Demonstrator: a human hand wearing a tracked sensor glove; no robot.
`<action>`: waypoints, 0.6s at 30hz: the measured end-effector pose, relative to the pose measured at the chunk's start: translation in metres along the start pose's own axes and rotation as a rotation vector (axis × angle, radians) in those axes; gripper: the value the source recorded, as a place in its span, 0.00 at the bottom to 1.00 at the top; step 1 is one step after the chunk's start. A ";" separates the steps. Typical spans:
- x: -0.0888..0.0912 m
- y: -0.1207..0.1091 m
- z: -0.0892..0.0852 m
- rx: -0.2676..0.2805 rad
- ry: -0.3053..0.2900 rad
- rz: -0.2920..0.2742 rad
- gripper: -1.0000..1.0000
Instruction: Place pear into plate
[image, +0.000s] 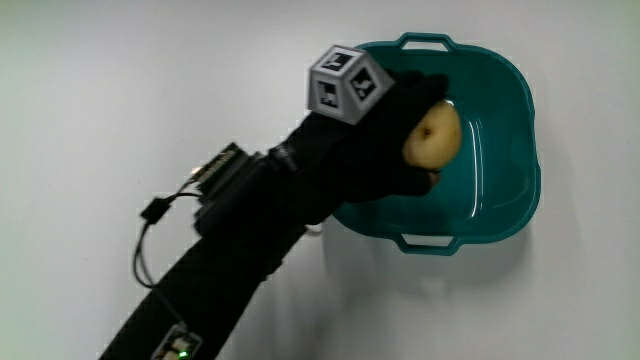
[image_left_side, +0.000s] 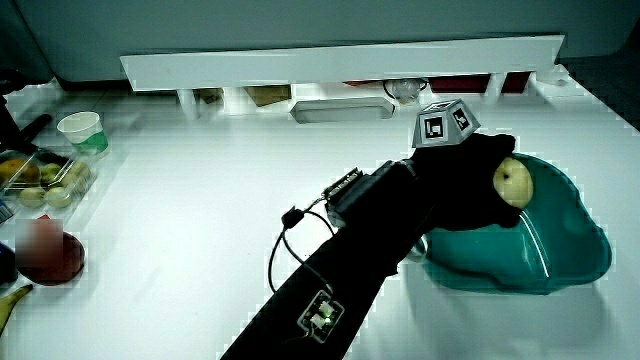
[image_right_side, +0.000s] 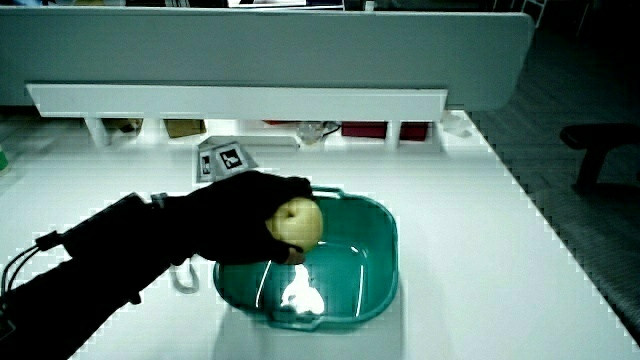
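Observation:
A yellow pear (image: 434, 137) is held in the gloved hand (image: 400, 140) over a teal plastic basin (image: 500, 150) with two handles. The fingers are curled around the pear, which shows past the glove in both side views (image_left_side: 512, 182) (image_right_side: 297, 223). The hand (image_right_side: 250, 215) and pear hang above the basin (image_right_side: 360, 270), clear of its floor. A patterned grey cube (image: 345, 82) sits on the back of the glove. The black forearm (image: 230, 250) stretches from the basin (image_left_side: 560, 250) toward the person. No flat plate is visible; the basin is the only dish under the hand.
A low white partition (image_left_side: 340, 62) with small items under it runs along the table's edge farthest from the person. In a side view, a paper cup (image_left_side: 82, 132), a clear box of fruit (image_left_side: 40, 180) and a red object (image_left_side: 45, 255) stand at the table's edge away from the basin.

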 end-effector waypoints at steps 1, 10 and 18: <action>0.004 0.002 0.000 -0.005 0.063 0.003 0.50; 0.005 0.014 -0.020 -0.019 0.150 0.074 0.50; -0.003 0.030 -0.044 -0.144 0.182 0.149 0.50</action>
